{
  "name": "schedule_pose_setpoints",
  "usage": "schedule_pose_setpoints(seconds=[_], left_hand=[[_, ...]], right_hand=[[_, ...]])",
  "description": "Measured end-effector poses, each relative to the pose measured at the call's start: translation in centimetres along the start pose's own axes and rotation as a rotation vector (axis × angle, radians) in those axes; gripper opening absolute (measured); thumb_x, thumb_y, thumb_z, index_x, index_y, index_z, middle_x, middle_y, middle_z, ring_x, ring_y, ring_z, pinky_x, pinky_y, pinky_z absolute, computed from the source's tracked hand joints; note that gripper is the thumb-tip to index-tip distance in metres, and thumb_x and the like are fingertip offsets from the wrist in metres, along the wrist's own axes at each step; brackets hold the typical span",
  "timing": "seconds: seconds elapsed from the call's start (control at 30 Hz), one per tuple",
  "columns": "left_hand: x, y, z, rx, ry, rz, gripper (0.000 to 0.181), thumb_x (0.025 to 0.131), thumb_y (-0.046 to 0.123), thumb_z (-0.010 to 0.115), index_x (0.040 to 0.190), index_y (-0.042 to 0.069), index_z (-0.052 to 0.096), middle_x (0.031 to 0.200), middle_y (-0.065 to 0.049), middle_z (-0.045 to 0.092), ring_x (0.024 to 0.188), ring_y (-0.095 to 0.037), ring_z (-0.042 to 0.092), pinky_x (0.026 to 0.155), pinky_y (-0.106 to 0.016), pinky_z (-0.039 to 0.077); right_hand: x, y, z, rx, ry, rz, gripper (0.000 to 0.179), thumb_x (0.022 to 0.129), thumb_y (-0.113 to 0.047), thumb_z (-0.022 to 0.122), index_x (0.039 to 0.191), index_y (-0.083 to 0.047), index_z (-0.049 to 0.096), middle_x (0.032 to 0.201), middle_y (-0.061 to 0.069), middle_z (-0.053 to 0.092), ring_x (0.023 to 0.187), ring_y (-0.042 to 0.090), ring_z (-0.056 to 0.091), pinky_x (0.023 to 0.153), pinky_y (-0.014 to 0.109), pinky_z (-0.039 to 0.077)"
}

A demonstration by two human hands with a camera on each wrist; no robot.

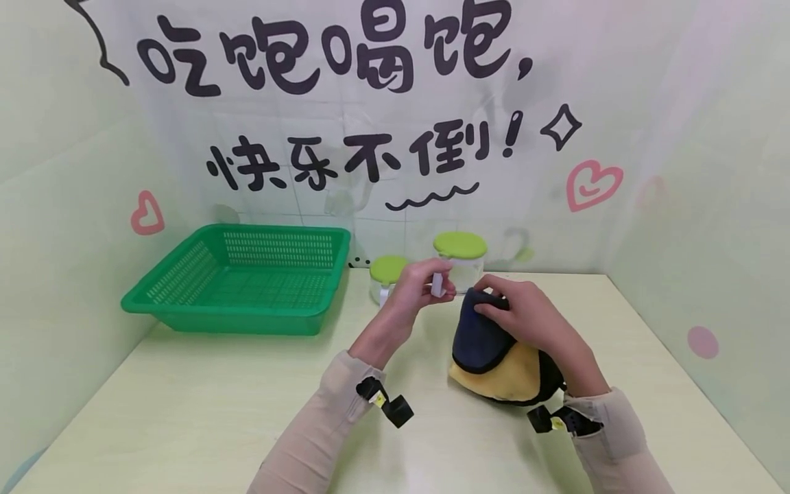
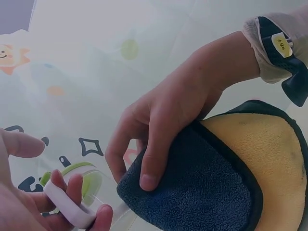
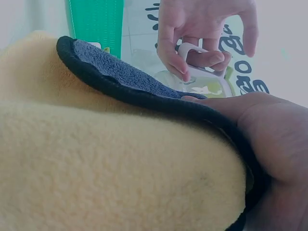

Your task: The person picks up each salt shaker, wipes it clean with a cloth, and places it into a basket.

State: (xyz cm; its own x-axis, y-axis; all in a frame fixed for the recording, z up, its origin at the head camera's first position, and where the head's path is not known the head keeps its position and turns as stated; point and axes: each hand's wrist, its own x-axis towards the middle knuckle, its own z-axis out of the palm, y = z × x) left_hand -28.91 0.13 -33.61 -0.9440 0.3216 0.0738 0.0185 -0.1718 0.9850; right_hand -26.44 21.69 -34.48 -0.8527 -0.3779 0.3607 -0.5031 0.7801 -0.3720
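My left hand [image 1: 409,295] grips the white handle [image 2: 72,210] of a clear jar [image 1: 470,273] with a lime-green lid [image 1: 459,245], its fingers hooked through the handle. Just to the right, my right hand [image 1: 529,314] pinches the upper part of a cloth [image 1: 480,336], thumb on the dark blue face. The cloth is dark blue on one side and yellow on the other, with black edging, and its folds hang over the table beside the jar. In the right wrist view the yellow side [image 3: 110,168] fills the foreground and covers part of the jar.
A second, smaller jar [image 1: 376,291] with a green lid [image 1: 389,269] stands behind the left hand, partly hidden. At the back left, a green plastic basket [image 1: 241,324] sits on the pale table [image 1: 241,405]. A printed sheet [image 1: 345,199] hangs behind.
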Motion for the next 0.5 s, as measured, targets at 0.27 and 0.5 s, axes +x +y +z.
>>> schedule_pose_setpoints(seconds=[0.27, 0.5], left_hand=[[0.10, -0.06, -0.08, 0.012, -0.006, -0.001, 0.026, 0.096, 0.028, 0.057, 0.079, 0.009, 0.057, 0.075, -0.002, 0.061, 0.072, -0.018, 0.063, 0.082, -0.029, 0.060], [0.08, -0.18, -0.02, 0.017, -0.024, -0.011, 0.024, 0.096, 0.025, 0.056, 0.078, 0.009, 0.059, 0.073, -0.002, 0.062, 0.072, -0.019, 0.064, 0.083, -0.031, 0.061]], right_hand=[[0.01, -0.08, -0.15, -0.015, 0.090, -0.019, 0.021, 0.095, -0.020, 0.075, 0.115, -0.017, 0.069, 0.097, 0.007, 0.076, 0.087, 0.024, 0.069, 0.079, 0.046, 0.057], [0.08, -0.19, -0.30, 0.000, 0.260, -0.075, 0.020, 0.094, -0.017, 0.075, 0.113, -0.013, 0.070, 0.097, 0.009, 0.077, 0.087, 0.025, 0.071, 0.076, 0.047, 0.058]])
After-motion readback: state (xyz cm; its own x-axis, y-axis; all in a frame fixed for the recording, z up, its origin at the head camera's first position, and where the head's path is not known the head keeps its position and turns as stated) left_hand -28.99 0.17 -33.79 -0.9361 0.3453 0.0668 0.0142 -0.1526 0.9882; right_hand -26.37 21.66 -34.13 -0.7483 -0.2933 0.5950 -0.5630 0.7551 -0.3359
